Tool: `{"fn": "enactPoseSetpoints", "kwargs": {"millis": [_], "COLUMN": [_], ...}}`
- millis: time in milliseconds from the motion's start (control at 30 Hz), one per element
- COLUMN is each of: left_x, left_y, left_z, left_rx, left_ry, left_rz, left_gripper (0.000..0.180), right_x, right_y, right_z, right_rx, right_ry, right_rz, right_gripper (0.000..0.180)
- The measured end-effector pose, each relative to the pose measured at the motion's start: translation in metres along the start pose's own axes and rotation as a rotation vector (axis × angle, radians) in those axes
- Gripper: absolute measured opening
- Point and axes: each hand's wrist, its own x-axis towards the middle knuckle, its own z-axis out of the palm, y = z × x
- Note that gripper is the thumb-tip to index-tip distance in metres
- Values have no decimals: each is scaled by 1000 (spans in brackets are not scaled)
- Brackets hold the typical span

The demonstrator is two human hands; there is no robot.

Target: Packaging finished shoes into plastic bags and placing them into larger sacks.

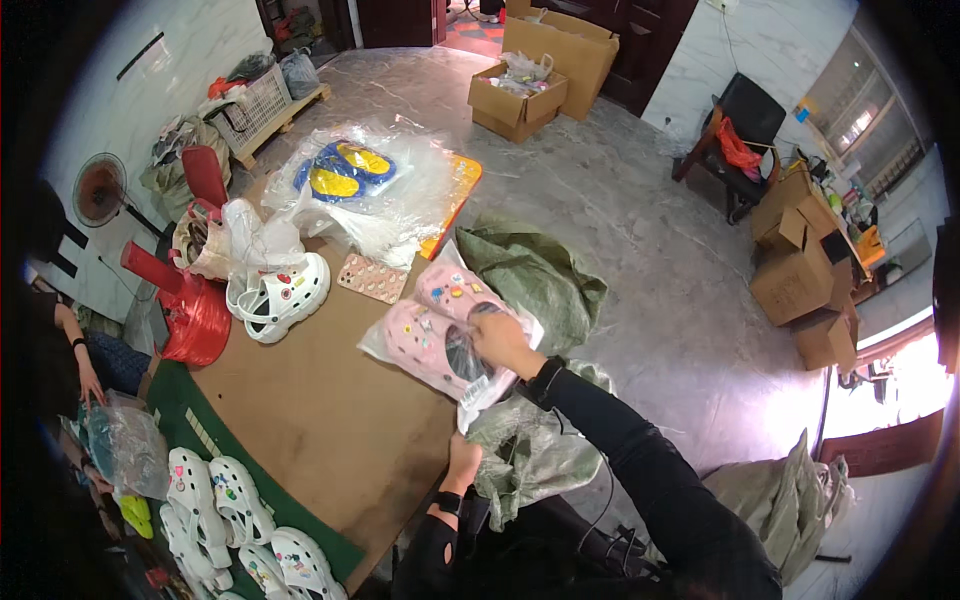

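My right hand (503, 343) reaches over the table edge and grips a clear plastic bag holding a pair of pink clogs (432, 318) with coloured charms. The bagged pair lies on the brown table top (330, 410) near its right edge. My left hand (463, 463) is lower down at the table's edge, closed on the lower corner of the same clear bag, right beside a green woven sack (530, 455). Both sleeves are black.
A pair of white clogs (278, 290) and a red roll (195, 320) sit at the table's left. Bagged blue-yellow shoes (345, 170) lie farther back. More white clogs (225, 520) line the near left. Another person's arm (85, 365) is at the left. Cardboard boxes (515, 100) stand on the floor.
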Motion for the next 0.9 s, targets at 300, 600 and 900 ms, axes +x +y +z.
{"fn": "enactPoseSetpoints", "kwargs": {"millis": [300, 600, 900], "left_x": [49, 64, 53], "left_y": [-22, 11, -81], "left_z": [-46, -61, -70], "left_rx": [-68, 254, -541], "left_ry": [372, 475, 494], "left_rz": [85, 18, 116], "left_gripper": [20, 23, 36], "right_x": [-16, -52, -30], "right_y": [1, -14, -116], "right_z": [-87, -97, -21], "right_rx": [685, 655, 797], "right_ry": [250, 157, 21], "right_rz": [112, 84, -33], "right_gripper": [13, 22, 21]}}
